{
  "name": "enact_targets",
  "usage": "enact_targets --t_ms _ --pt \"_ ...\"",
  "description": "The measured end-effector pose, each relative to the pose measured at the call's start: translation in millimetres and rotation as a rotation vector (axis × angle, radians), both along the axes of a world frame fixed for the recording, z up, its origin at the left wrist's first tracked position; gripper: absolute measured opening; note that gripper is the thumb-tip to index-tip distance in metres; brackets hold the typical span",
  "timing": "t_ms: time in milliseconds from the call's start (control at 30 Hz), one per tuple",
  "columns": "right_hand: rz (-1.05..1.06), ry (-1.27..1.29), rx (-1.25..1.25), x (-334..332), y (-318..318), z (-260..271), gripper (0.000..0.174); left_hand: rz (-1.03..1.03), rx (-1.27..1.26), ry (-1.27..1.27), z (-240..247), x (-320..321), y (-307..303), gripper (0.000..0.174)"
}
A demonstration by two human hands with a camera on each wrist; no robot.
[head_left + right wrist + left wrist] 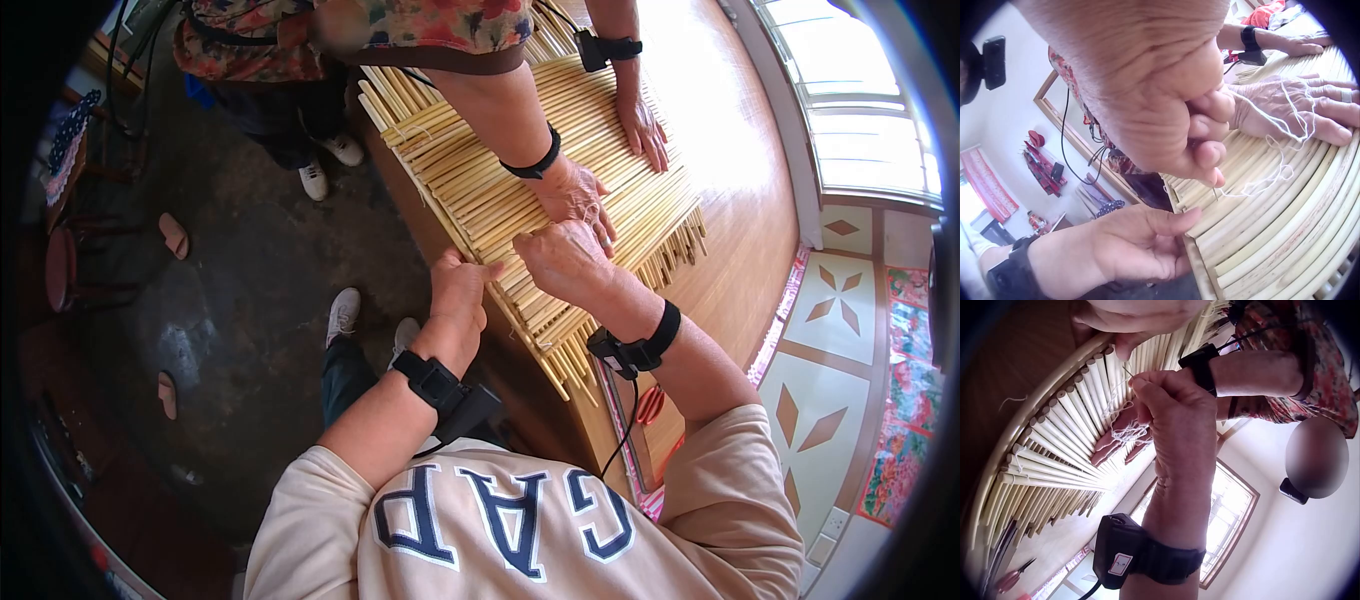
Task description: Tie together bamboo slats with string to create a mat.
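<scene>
A mat of pale round sticks (470, 180) lies on the wooden table, its border strip facing me. My left hand (462, 290) holds that near edge, thumb on top and fingers beneath in the right wrist view. Just above the sticks, my right hand (570, 258) pinches a thin needle (1215, 194) with its point down at them. White thread (1266, 181) loops loosely from it over the mat and across another person's hand (1291, 109). That person's other hand (645, 130) rests flat farther back on the sticks.
Across the table corner stands the other person in a flowered top (440, 25). Red-handled scissors (650, 405) lie on the table (745, 240) at my right. Slippers (173, 236) and a round stool (62, 268) are on the dark floor to the left.
</scene>
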State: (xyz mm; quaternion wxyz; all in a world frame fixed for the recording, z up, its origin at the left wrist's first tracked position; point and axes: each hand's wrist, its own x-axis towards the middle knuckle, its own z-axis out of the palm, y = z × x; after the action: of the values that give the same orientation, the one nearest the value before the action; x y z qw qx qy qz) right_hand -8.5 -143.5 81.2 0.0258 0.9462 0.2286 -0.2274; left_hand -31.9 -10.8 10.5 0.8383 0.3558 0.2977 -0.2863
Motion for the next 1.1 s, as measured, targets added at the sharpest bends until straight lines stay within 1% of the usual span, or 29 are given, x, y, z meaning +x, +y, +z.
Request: enact_targets --t_ms 167,233,333,567,967,1100 --pt "0.021 -0.007 0.027 1.1 -1.4 -2.6 0.011 0.001 -0.002 0.008 1.9 0.6 -0.2 0.031" --pt "0.017 -0.016 0.031 0.5 1.0 -1.5 0.007 0.005 -0.001 0.012 2.1 0.4 -1.1 0.031" --pt "-0.010 -0.004 0.003 -0.3 3.0 -2.0 0.008 0.016 -0.015 0.007 -0.2 -0.2 -0.8 0.030" --pt "0.008 0.005 -0.025 -0.1 8.8 -0.1 0.008 0.023 -0.003 0.007 -5.8 -0.4 -4.3 0.028" --pt "0.016 -0.002 -0.050 -1.6 10.7 -3.1 0.009 0.027 0.012 0.008 0.7 1.0 -2.7 0.028" --pt "-0.002 -0.033 0.002 -3.3 6.9 -3.3 0.008 0.032 -0.028 -0.009 -4.9 0.6 -3.4 0.030"
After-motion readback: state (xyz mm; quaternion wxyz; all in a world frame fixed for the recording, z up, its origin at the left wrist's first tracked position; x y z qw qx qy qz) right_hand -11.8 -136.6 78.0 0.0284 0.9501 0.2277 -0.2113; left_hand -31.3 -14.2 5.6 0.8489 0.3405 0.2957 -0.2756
